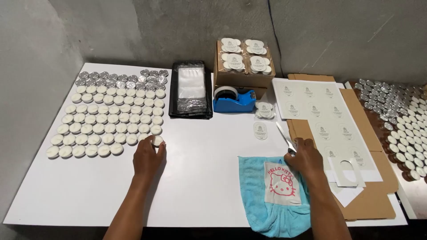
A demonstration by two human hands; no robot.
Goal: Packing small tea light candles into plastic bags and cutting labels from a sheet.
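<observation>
- While the left hand is resting on the white worktop, its fingers are pinching one white tealight at the near right corner of the tealight rows.
- The right hand is lying at the top edge of a blue cloth, its fingers curled around scissors; how firmly is hard to tell.
- The blades are pointing up and away, toward the label sheet lying on cardboard.
- A blue tape dispenser and an open box of packed candles are sitting near the wall.
</observation>
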